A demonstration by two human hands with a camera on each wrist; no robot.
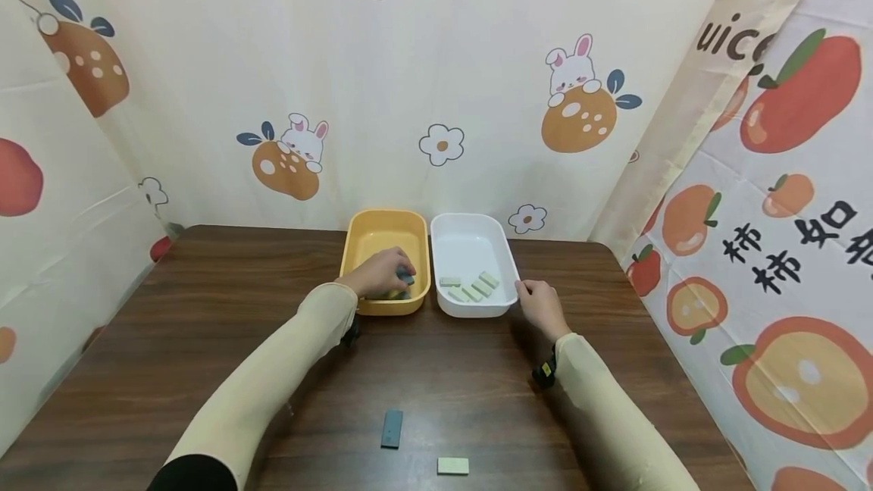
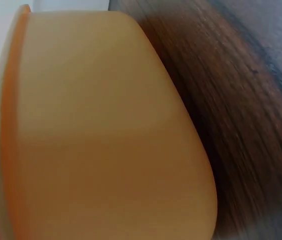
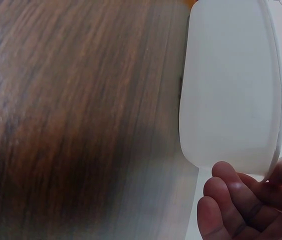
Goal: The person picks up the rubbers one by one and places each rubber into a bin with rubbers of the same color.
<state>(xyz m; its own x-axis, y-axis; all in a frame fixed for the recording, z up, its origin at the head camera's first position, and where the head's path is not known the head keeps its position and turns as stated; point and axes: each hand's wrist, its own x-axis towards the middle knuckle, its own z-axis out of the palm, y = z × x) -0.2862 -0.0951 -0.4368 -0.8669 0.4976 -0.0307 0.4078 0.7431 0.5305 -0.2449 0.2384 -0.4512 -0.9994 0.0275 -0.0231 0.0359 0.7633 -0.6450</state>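
My left hand (image 1: 383, 273) reaches over the near rim into the yellow tray (image 1: 420, 264), its fingers bent down around a dark blue-grey tile (image 1: 405, 276). More dark tiles lie beneath it on the tray's floor, partly hidden by the hand. In the left wrist view the yellow tray's outer wall (image 2: 96, 120) fills most of the picture and hides the fingers. At the near right corner of the white tray (image 1: 470, 233), my right hand (image 1: 543, 308) pinches the rim between thumb and fingers (image 3: 226, 192). Several pale green tiles (image 1: 483, 288) lie inside that white tray.
Both trays stand side by side at the back of the brown wooden table (image 1: 470, 377), before a printed curtain (image 1: 382, 82). Nearer me on the table are one blue-grey tile (image 1: 392, 430) and one pale green tile (image 1: 453, 466).
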